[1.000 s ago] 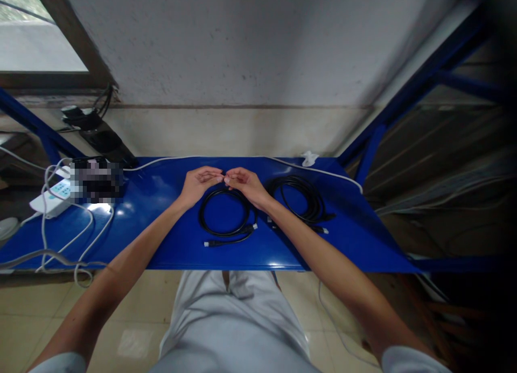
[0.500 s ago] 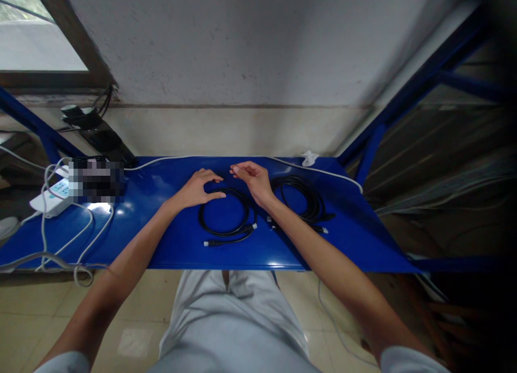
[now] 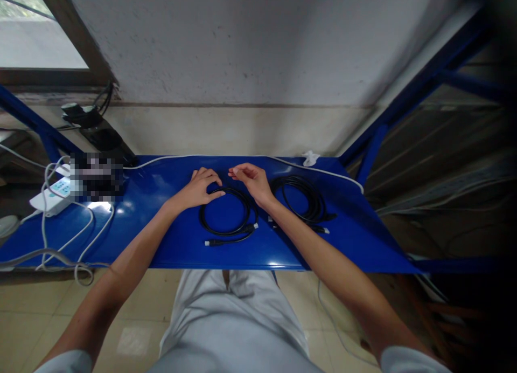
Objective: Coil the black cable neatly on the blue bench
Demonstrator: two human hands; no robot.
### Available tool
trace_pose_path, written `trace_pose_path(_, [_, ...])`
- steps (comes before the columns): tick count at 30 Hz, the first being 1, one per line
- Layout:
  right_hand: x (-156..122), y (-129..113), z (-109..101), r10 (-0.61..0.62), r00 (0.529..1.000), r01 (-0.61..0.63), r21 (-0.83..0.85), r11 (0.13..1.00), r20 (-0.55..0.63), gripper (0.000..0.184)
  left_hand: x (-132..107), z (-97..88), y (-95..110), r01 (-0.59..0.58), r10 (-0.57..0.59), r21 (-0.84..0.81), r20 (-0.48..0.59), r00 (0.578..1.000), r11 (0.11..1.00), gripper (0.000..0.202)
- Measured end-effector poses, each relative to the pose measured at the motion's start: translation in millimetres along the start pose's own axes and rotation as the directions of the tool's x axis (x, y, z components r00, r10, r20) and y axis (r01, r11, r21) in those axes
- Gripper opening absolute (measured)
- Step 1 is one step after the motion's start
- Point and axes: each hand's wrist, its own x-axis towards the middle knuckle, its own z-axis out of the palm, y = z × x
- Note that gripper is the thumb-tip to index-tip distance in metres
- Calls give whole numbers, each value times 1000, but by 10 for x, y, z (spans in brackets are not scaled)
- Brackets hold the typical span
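Note:
A thin black cable [image 3: 223, 234] lies coiled in a ring on the blue tabletop [image 3: 173, 249], its two metal-ended connectors at the ring's near side. Over the coil's far left edge is my left hand [image 3: 201, 188], thumb and fingers apart, holding nothing visible. Beyond the coil's far right edge, my right hand [image 3: 252, 181] has thumb and fingertips drawn together in a pinch. Whatever is between them, if anything, is too small to make out. A thicker bundle of coiled black cables [image 3: 317, 200] rests just right of my right wrist, partly hidden by the forearm.
A white power strip [image 3: 56, 195] with looping white cords stands at the left, beside a blurred-out patch. A black bottle-like object [image 3: 100, 133] leans behind it. Crumpled white plastic [image 3: 310, 158] and a white cord [image 3: 335, 178] lie along the back edge, by the wall.
My left and right hands have shifted only slightly, with the right fingertips a little lower. Both cable coils lie as before.

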Motion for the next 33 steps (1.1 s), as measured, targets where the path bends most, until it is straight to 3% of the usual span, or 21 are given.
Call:
trace_pose_path(5, [22,116,-32,-20,999,24,-155,988,29,38,0,-19,17,5,-5,-13,5,1000,1000,26])
trace_pose_path(13, [-54,97,0,-68,980,142,-418,897,189,19,23,-100,100,-3,5,-16,148,989,1000,22])
trace_pose_path(19, [-96,-8,9,-95,951,247,-540,805,294,20,18,-119,108,6,0,-65,104,995,998,22])
trace_pose_path(23, [-113,-96,1,-96,938,271,-533,801,332,21,13,-99,100,5,-3,-78,31,1000,997,23])
trace_pose_path(28, [-124,-158,-1,-79,934,240,-448,861,350,23,17,-103,120,-11,8,-87,-40,999,996,22])
trace_pose_path(33, [-117,-133,2,-47,938,170,-338,926,344,28,15,-90,121,-29,5,-267,-88,996,963,25])
